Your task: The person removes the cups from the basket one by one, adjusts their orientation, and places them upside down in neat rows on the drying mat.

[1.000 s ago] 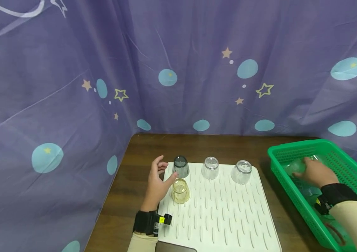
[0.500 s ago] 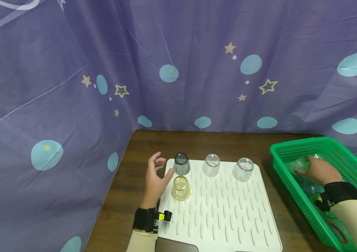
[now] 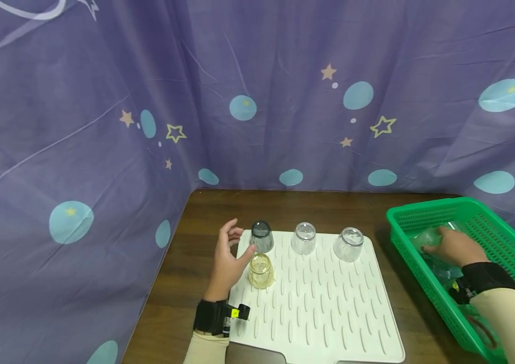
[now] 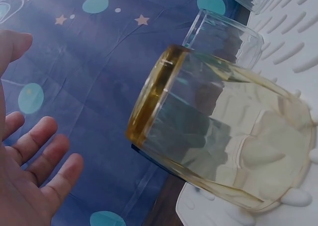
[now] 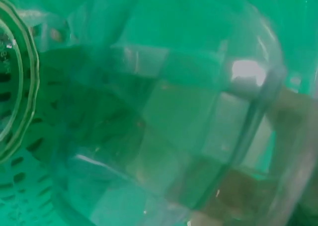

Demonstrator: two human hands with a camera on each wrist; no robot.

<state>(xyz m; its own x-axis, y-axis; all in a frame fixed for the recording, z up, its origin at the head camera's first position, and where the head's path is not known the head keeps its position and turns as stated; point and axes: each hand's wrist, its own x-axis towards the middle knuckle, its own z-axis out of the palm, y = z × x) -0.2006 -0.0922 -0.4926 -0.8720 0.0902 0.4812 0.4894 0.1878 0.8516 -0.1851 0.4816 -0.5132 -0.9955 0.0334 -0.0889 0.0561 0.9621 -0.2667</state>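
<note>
Fingers [image 4: 40, 135]: left hand [image 3: 226, 265] spread, right hand [image 3: 460, 247] pinching glass [image 5: 164, 116]; neighbour's ridged edge [image 5: 33, 79]: right-wrist view only.

Head view: soft, even indoor light, source out of frame, likely overhead. White mat [image 3: 325, 313] is the brightest patch, fine ridge shading readable; table [image 3: 357, 202] reads dark, shading deeper beside the green basket [image 3: 503, 242]. Curtain [image 3: 275, 65] dims in its folds; dots stretch toward the sides, wide-angle distortion. Slightly soft overall. Left wrist view: dimmer, cool, hazy at upper left; yellow glass [image 4: 233, 131] fairly clear with pale reflections, left hand [image 4: 35, 171] softer. Right wrist view: worst, heavy blur, green cast, white glare on the clear glass [image 5: 184, 116]; fingers of right hand [image 3: 458, 247] smear out.
</note>
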